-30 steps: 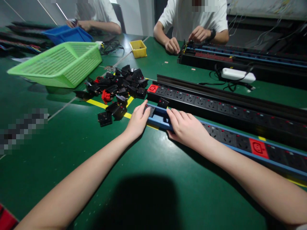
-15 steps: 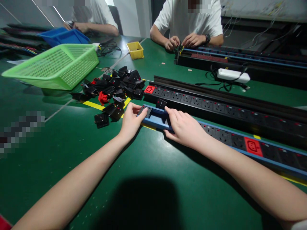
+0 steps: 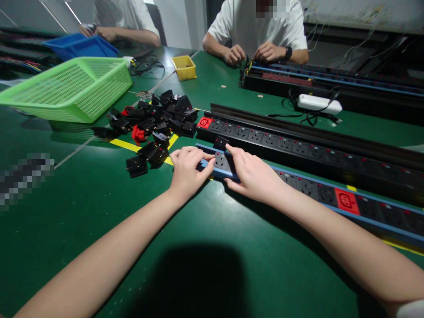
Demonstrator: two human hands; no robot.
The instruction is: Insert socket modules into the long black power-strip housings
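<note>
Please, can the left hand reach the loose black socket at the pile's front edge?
Probably yes; bare table lies between the left hand and the black socket, and nothing seems in the way.

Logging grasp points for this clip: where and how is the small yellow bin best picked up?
Probably at the near rim of the yellow bin, pinched from above, thumb outside. It stands upright, open-topped and thin-walled, and that side faces bare green table; the black cables lie off to its left.
</note>
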